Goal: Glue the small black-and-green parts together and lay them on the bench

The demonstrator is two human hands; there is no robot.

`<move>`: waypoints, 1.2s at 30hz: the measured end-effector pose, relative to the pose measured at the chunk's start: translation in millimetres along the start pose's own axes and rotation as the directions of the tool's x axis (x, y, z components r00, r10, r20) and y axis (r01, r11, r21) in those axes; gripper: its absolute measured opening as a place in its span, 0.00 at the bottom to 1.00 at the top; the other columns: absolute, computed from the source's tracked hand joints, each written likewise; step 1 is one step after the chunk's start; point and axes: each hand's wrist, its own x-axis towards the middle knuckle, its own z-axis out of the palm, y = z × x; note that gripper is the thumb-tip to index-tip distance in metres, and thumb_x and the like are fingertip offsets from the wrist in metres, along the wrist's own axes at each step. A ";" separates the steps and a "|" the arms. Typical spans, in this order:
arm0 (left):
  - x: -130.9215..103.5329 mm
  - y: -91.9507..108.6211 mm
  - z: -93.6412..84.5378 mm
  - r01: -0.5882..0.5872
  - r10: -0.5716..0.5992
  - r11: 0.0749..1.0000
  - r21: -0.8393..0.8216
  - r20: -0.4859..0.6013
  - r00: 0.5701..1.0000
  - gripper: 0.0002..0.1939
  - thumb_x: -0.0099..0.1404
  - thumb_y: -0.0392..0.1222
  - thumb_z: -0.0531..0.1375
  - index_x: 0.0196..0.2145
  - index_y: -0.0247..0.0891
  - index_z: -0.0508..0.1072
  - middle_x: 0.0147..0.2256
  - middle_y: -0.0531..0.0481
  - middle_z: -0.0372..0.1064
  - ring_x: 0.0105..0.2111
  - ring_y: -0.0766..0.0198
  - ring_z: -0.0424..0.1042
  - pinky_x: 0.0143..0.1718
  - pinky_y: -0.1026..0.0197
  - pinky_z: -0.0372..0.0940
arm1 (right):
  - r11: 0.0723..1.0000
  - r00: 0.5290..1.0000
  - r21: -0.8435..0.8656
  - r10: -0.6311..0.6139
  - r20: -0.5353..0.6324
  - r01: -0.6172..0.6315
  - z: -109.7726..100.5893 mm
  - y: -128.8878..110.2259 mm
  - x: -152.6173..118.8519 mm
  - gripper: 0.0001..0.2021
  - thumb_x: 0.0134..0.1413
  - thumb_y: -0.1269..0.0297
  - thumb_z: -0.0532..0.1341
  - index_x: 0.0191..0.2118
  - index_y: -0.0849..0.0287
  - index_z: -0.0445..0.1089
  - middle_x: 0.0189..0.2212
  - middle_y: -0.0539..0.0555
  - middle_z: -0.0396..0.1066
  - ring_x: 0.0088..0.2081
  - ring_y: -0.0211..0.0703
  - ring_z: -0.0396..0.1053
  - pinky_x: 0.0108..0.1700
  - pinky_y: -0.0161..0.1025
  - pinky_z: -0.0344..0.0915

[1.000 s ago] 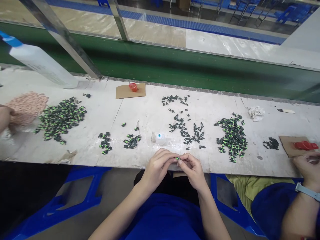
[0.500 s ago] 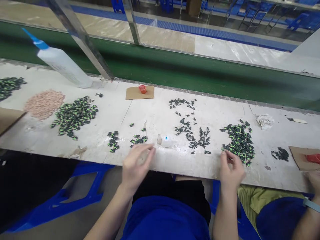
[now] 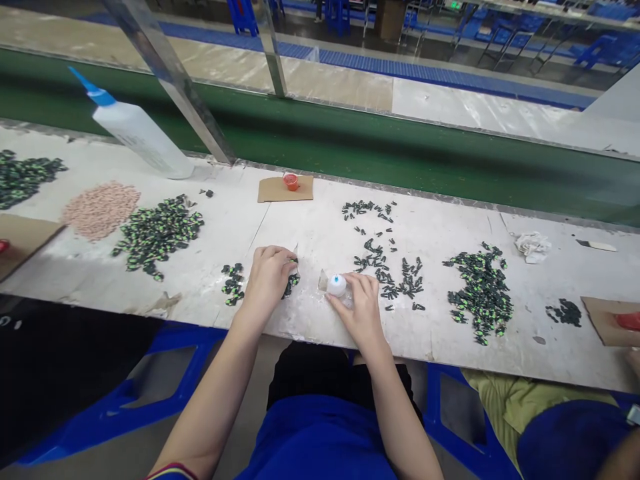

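My left hand (image 3: 270,277) is over a small cluster of black-and-green pieces (image 3: 291,287), partly hiding it. Its thumb and fingers pinch one small black-and-green piece (image 3: 293,260) near a pale scrap stuck to the table. Beside the middle of the table front, my right hand (image 3: 363,307) has its thumb and fingers around a small white bottle (image 3: 337,288) with a blue tip, which stands upright. Just right of that hand lie scattered slim black pieces (image 3: 410,280). Another small group of black-and-green pieces (image 3: 233,283) lies left of my left hand.
Larger heaps of black-and-green pieces (image 3: 481,290) lie right and left, with a pink heap (image 3: 103,210) farther left. A big white bottle (image 3: 145,140) leans near the metal post (image 3: 185,93). A red cup (image 3: 291,181) sits on cardboard (image 3: 273,191). A person sits at right.
My right hand has moved left from the right-hand heap to the small white bottle and closed around it. My left hand has moved up and slightly left onto the small cluster.
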 end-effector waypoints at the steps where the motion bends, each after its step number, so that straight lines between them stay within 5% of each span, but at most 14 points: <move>1: -2.8 4.7 -3.3 -0.015 0.015 0.999 -0.030 -0.007 1.000 0.09 0.64 0.37 0.54 0.34 0.38 0.75 0.36 0.43 0.74 0.41 0.49 0.67 0.44 0.49 0.65 | 0.999 1.000 0.031 -0.007 -0.001 0.007 -0.1 -0.2 0.9 0.14 0.53 0.61 0.65 0.45 0.55 0.69 0.45 0.59 0.71 0.51 0.56 0.63 0.51 0.55 0.66; 6: -34.9 39.6 -12.2 -0.100 0.125 0.949 -0.299 0.066 0.990 0.09 0.68 0.39 0.53 0.38 0.40 0.74 0.37 0.47 0.74 0.40 0.55 0.69 0.42 0.53 0.66 | 0.969 0.998 0.238 0.062 0.011 -0.063 -29.1 3.6 -11.6 0.12 0.52 0.61 0.65 0.41 0.55 0.67 0.41 0.56 0.74 0.44 0.48 0.71 0.46 0.45 0.70; 13: -68.7 60.7 8.0 -0.133 0.177 0.876 -0.463 0.054 0.983 0.08 0.67 0.37 0.57 0.41 0.41 0.75 0.37 0.47 0.75 0.41 0.58 0.72 0.41 0.55 0.70 | 0.920 0.982 0.371 0.170 -0.079 -0.129 -63.2 14.6 -38.5 0.08 0.48 0.61 0.66 0.35 0.57 0.73 0.29 0.51 0.74 0.30 0.42 0.71 0.31 0.37 0.67; 21: -70.0 59.9 7.9 0.038 -0.008 0.829 -0.558 0.057 0.998 0.07 0.63 0.38 0.63 0.41 0.39 0.75 0.35 0.48 0.77 0.38 0.59 0.76 0.42 0.56 0.74 | 0.860 0.936 0.437 0.337 -0.103 -0.262 -52.4 10.4 -39.2 0.09 0.48 0.58 0.65 0.30 0.59 0.75 0.25 0.52 0.74 0.27 0.43 0.70 0.29 0.38 0.66; 27: -70.5 61.1 9.5 0.025 -0.016 0.830 -0.558 0.021 1.000 0.07 0.62 0.37 0.63 0.39 0.39 0.76 0.35 0.47 0.78 0.37 0.60 0.77 0.42 0.57 0.74 | 0.872 0.908 0.348 0.405 -0.113 -0.345 -46.6 8.8 -31.4 0.15 0.48 0.54 0.64 0.21 0.60 0.70 0.17 0.49 0.67 0.21 0.39 0.63 0.24 0.35 0.61; 36: -69.4 61.2 10.2 -0.034 0.019 0.833 -0.553 -0.034 0.999 0.07 0.61 0.35 0.64 0.40 0.39 0.76 0.35 0.48 0.78 0.37 0.61 0.77 0.41 0.59 0.75 | 0.843 0.910 0.390 0.413 -0.029 -0.370 -45.7 6.1 -23.6 0.13 0.48 0.55 0.63 0.24 0.60 0.74 0.20 0.51 0.72 0.24 0.42 0.68 0.26 0.36 0.65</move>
